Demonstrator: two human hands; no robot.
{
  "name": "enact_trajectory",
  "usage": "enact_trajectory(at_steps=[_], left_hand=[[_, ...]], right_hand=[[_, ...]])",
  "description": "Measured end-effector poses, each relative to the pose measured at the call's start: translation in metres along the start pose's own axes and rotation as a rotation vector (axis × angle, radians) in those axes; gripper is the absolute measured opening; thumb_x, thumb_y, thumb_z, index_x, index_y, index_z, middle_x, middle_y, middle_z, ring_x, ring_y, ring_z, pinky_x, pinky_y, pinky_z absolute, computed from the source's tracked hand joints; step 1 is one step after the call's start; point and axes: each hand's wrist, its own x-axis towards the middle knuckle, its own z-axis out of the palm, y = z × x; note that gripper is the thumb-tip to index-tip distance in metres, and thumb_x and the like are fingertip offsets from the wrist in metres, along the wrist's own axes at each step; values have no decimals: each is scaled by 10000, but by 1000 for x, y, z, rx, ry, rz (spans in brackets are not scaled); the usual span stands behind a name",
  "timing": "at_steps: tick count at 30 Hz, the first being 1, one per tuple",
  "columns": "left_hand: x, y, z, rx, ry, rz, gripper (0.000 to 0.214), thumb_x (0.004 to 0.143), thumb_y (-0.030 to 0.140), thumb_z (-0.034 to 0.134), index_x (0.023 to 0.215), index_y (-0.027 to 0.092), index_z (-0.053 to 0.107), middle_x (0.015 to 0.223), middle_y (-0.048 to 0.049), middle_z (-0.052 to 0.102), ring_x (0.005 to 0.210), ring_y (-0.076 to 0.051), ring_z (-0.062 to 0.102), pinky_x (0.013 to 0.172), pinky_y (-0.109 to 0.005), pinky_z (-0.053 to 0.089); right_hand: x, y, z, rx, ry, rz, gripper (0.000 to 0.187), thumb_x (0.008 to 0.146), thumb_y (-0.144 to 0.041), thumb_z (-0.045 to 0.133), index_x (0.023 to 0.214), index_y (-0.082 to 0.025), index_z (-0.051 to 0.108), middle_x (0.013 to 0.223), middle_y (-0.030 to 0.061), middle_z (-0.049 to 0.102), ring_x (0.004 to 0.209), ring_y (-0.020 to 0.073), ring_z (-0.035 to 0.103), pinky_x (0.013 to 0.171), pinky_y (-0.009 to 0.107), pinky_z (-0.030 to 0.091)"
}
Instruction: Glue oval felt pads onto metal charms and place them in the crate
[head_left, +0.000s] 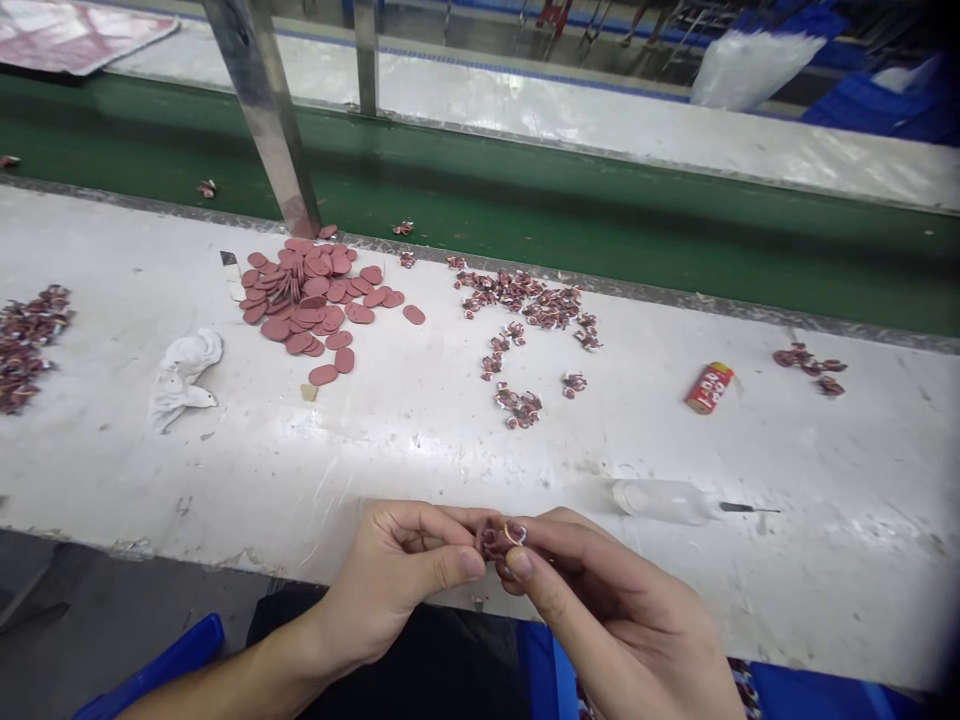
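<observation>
Between the fingertips of both hands is a small dark-red figurine (496, 541) with white and yellow details, held just over the front edge of the white table. My left hand (409, 560) pinches a reddish-brown piece at its left side; whether that piece is joined to the figurine I cannot tell. My right hand (592, 590) grips the figurine's right side between thumb and forefinger. Beyond the hands lies a scattered group of similar small figurines (525, 298). A heap of flat reddish-brown oval discs (307, 290) sits to their left.
A clear squeeze bottle (664, 502) with a needle tip lies at right, near a red cylinder (709, 388). A crumpled white cloth (184, 375) and more figurines (30, 345) are at left. Behind runs a green conveyor belt (525, 210) with a metal post (262, 110).
</observation>
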Motion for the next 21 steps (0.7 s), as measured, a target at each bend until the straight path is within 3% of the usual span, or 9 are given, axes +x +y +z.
enact_trajectory(at_steps=[5,10,17,21], left_hand=[[0,2,4,-10,-40,60,47,789,200,850,763,222,819,1025,-52,830,858,-177,769,812,-296,605],[-2,6,5,78,-25,133,103,817,137,817,812,239,830,1071,-42,823,993,-187,764,892,-285,601],[-2,4,9,11,-70,136,147,865,125,766,829,254,826,1019,-27,819,843,-159,760,858,-327,611],[-4,-2,7,5,-27,168,133,862,124,769,819,241,818,1049,-37,817,893,-171,754,863,-334,602]], right_hand=[[2,0,0,98,-8,42,160,901,-286,753,1038,-355,799,887,-2,732,772,110,680,694,169,584],[2,1,3,127,-3,59,162,908,-287,748,1047,-360,789,912,-8,743,797,104,685,765,176,591],[1,6,7,139,18,15,151,912,-275,742,1042,-338,786,933,11,740,828,124,692,759,197,598],[1,5,10,137,27,-16,165,923,-260,728,1053,-348,777,914,0,730,785,109,684,744,196,598]])
